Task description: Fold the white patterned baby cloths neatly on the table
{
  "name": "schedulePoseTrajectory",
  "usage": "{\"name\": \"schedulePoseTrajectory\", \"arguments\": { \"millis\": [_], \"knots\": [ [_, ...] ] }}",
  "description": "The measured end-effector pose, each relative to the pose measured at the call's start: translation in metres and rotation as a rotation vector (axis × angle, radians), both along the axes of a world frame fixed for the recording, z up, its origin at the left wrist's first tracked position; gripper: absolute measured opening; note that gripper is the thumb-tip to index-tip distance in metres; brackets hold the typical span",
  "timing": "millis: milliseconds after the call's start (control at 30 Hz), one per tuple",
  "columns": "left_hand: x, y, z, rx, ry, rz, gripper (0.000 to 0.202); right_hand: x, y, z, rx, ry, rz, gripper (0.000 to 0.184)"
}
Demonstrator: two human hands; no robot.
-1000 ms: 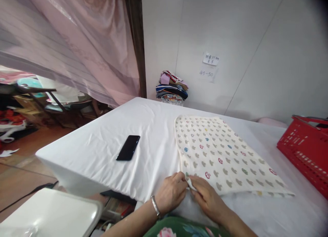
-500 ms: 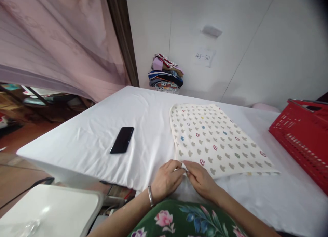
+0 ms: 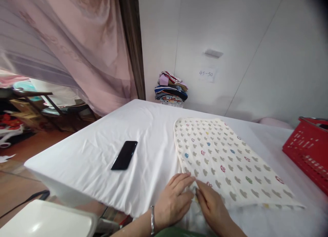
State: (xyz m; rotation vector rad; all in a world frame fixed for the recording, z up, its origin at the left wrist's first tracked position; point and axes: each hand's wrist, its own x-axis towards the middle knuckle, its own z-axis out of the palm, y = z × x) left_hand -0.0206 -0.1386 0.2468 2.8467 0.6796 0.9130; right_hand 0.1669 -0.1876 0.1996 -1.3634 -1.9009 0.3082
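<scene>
Your mushroom-print cloth point(image 3: 217, 155) lies spread on the white-covered table point(image 3: 151, 127), in front of you and to the right, its near-left corner gathered between your hands. Your left hand point(image 3: 174, 199) has its fingers bent and clamped on that corner, and your right hand point(image 3: 212, 206) pinches it between thumb and fingers, though blur hides the exact contact. Expect the cloth to be light, soft and limp, likely easy to crease and in no danger of breaking; it may slide on the table cover if you pull from one side only. It looks doubled along the near edge, so the best hold is probably at a corner, with every layer caught between thumb and fingertips. Counting up, you have one cloth, one black phone point(image 3: 124, 155) well to its left, one red basket point(image 3: 294, 141) to its right, one bracelet point(image 3: 152, 220) on your left wrist, two papers point(image 3: 207, 74) on the wall and one stack of folded fabrics point(image 3: 171, 90), whose pieces you cannot count reliably.
</scene>
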Motion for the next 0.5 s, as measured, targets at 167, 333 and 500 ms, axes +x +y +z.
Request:
{"name": "schedulePoseTrajectory", "arguments": {
  "millis": [167, 333, 500],
  "knots": [
    [0.001, 0.003, -0.006, -0.002, 0.025, -0.033, 0.012, 0.0, 0.0, 0.002, 0.084, -0.155, 0.203, 0.048],
    [-0.001, 0.008, -0.003, 0.007, -0.037, -0.061, 0.016, 0.014, -0.002, 0.001, 0.141, -0.285, 0.157, 0.053],
    [-0.008, 0.021, -0.006, 0.104, -0.1, -0.143, 0.016, 0.06, -0.004, -0.006, 0.028, -0.434, -0.045, 0.052]
  ]
}}
